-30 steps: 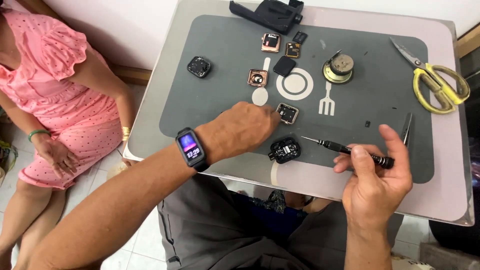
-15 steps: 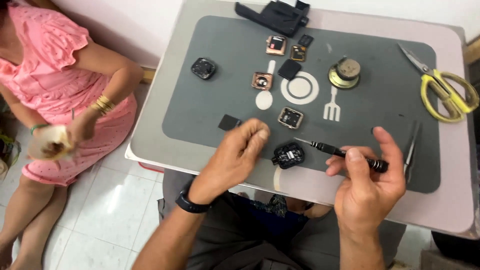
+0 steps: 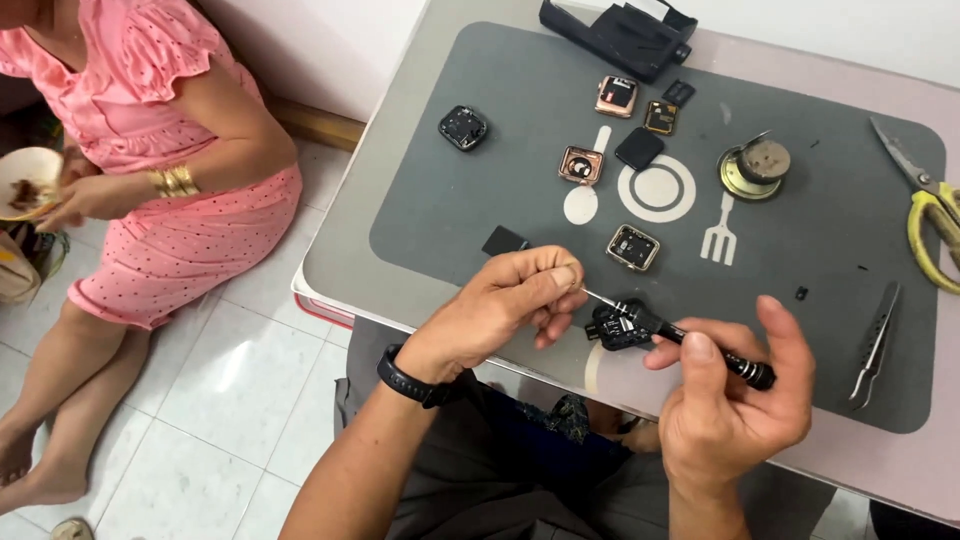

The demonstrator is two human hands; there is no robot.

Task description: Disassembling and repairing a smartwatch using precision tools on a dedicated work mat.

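The right hand [image 3: 735, 400] is holding a slim black precision screwdriver [image 3: 700, 347], its grip closed around the knurled handle with the thumb lying on top. The thin metal shaft is pointing left toward the left hand [image 3: 505, 305], whose fingers are pinched together at the shaft's tip; whether they are gripping the tip itself or some tiny part there is too small to tell. Just under the shaft, a small black square watch body [image 3: 618, 326] is lying on the dark grey rubber mat [image 3: 450, 215] near the front edge of the pale table [image 3: 345, 262]. A copper-rimmed watch case [image 3: 632, 247] is sitting just beyond it. Grey metal tweezers [image 3: 875, 343] are lying to the right, and yellow-handled scissors [image 3: 930, 220] farther back. A person in a pink dress [image 3: 150, 170] is sitting on the tiled floor at left.
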